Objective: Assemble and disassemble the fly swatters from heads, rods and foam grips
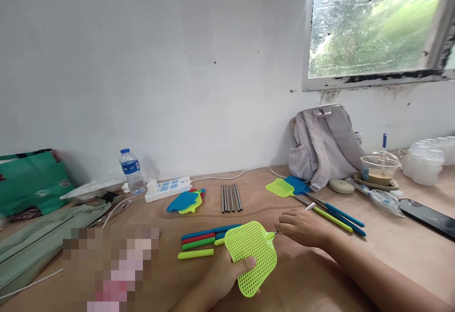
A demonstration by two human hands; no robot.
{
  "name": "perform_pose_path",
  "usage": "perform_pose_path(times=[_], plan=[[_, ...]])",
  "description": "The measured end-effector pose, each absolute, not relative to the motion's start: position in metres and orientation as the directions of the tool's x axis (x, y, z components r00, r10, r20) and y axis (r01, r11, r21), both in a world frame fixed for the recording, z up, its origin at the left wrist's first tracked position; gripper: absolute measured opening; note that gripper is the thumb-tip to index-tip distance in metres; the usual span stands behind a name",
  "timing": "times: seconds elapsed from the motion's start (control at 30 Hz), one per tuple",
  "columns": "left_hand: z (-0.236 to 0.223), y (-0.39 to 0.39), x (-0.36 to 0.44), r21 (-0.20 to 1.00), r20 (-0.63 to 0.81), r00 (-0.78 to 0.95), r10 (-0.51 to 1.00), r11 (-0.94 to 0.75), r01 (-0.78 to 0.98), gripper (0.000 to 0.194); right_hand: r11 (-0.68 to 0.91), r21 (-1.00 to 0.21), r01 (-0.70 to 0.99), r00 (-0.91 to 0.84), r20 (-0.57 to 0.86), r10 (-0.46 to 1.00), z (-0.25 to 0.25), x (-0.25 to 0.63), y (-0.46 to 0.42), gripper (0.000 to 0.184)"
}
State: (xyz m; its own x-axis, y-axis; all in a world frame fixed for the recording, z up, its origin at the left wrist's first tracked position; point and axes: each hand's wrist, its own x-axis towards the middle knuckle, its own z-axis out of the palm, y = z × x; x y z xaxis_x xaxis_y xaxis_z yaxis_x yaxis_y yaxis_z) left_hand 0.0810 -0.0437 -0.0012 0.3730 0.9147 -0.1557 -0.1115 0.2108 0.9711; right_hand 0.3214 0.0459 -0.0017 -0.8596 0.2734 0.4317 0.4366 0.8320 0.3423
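My left hand (222, 279) grips a lime-green fly swatter head (250, 255) from below, thumb on its mesh face. My right hand (302, 227) is closed around the thin metal rod (310, 206) that sticks out from the head's neck. Just left of the head lie several loose plastic handle sleeves (202, 242), blue, red and green. Behind them rest several bare metal rods (231, 197) side by side and a small pile of loose swatter heads (186, 201). Two whole swatters (298, 189), one green and one blue, lie to the right with their handles toward me.
A white power strip (167, 188) and a water bottle (131, 171) stand at the back by the wall. A grey backpack (322, 143), a plastic cup with drink (378, 167), a phone (428, 217) and white containers (426, 160) fill the right. Green bags (31, 181) lie left.
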Motion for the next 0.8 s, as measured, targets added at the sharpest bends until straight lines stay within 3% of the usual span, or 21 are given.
perform_pose_path(times=[0.33,0.8], plan=[[-0.006,-0.047,0.076,0.984,-0.164,0.343,0.925,0.178,-0.012,0.059,0.847,0.338,0.411,-0.878,0.397,0.267,-0.003,0.322,0.046,0.022],[-0.008,-0.057,0.066,0.976,-0.175,0.321,0.931,0.207,-0.068,0.043,0.855,0.365,0.368,-0.907,0.344,0.243,-0.009,0.314,0.051,0.017]])
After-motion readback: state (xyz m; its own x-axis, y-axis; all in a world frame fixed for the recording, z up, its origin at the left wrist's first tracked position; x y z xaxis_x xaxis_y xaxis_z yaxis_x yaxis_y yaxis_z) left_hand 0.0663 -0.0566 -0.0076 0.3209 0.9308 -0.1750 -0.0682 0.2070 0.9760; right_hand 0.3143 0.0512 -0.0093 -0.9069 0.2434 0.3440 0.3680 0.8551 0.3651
